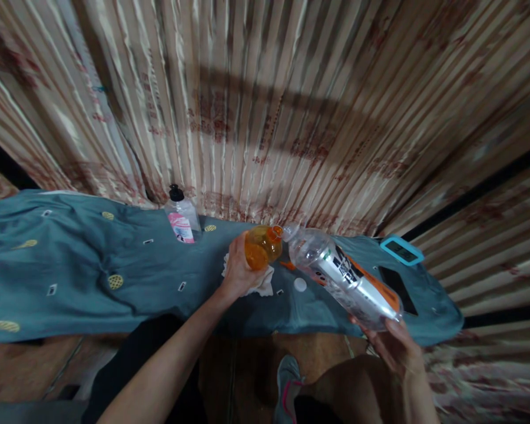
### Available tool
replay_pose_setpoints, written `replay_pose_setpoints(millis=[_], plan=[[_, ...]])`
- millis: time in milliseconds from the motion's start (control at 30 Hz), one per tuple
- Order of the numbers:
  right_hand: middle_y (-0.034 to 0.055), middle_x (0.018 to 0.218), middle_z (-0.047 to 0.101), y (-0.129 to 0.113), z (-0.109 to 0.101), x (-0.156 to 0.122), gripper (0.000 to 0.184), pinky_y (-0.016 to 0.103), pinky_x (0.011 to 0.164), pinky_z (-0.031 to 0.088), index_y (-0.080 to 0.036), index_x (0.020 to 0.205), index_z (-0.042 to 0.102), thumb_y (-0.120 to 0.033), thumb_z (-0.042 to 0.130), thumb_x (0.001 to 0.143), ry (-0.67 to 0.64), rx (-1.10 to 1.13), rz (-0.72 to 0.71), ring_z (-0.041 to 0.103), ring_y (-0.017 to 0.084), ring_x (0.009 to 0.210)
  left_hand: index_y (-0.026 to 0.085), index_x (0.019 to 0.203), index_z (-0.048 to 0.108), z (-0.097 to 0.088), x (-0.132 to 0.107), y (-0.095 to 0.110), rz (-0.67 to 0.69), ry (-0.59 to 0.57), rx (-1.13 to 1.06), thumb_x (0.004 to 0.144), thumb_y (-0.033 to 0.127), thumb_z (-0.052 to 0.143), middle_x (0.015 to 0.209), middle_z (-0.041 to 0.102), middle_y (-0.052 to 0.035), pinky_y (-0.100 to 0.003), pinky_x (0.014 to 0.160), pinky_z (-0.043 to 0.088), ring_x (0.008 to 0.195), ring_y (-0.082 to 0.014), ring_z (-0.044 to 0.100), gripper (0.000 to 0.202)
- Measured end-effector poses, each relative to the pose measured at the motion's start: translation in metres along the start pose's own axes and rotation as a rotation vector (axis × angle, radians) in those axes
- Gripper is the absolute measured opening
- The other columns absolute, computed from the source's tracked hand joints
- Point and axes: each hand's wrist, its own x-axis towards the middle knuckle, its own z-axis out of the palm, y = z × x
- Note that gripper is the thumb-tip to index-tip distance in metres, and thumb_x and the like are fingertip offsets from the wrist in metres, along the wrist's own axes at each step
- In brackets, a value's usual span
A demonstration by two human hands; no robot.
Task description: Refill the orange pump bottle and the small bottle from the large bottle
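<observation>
My left hand point(239, 265) is wrapped around a small rounded bottle of orange colour point(258, 252), tilted with its neck to the right. My right hand point(395, 344) grips the base of a large clear plastic bottle point(348, 277) with a silver, black and orange label. That bottle slants down from its neck toward my right palm, and its mouth meets the orange bottle's mouth or comes very near it; I cannot tell whether they touch. Beneath my left hand lies a crumpled white cloth point(264, 284). A round white cap point(300, 285) rests below the big bottle, near a small orange piece point(288, 265).
A teal patterned cloth point(150, 282) covers the narrow surface. At the back left stands a clear bottle with a black top and pink label point(183, 221). On the right are a blue-framed digital clock point(401, 250) and a black phone point(397, 288). Behind hangs a pleated curtain point(256, 106).
</observation>
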Motion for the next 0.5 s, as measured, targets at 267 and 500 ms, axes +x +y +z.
replay_pose_setpoints(millis=[267, 500], plan=[[0.0106, 0.112, 0.076, -0.01, 0.02, -0.005, 0.083, 0.055, 0.081, 0.065, -0.031, 0.138, 0.067, -0.048, 0.094, 0.061, 0.024, -0.02, -0.051, 0.074, 0.032, 0.091, 0.023, 0.149, 0.045, 0.0, 0.0, -0.004, -0.001, 0.021, -0.03, 0.061, 0.023, 0.091, 0.141, 0.062, -0.0131, -0.058, 0.122, 0.046, 0.136, -0.0369, 0.061, 0.099], [0.011, 0.117, 0.073, -0.014, 0.034, -0.009, 0.073, 0.044, 0.071, 0.064, -0.03, 0.134, 0.069, -0.05, 0.088, 0.066, 0.023, -0.025, -0.15, 0.071, 0.029, 0.09, 0.024, 0.149, 0.046, 0.002, 0.0, -0.006, -0.003, 0.024, -0.051, 0.061, 0.026, 0.092, 0.141, 0.061, -0.0125, -0.057, 0.122, 0.046, 0.135, -0.0366, 0.061, 0.099]])
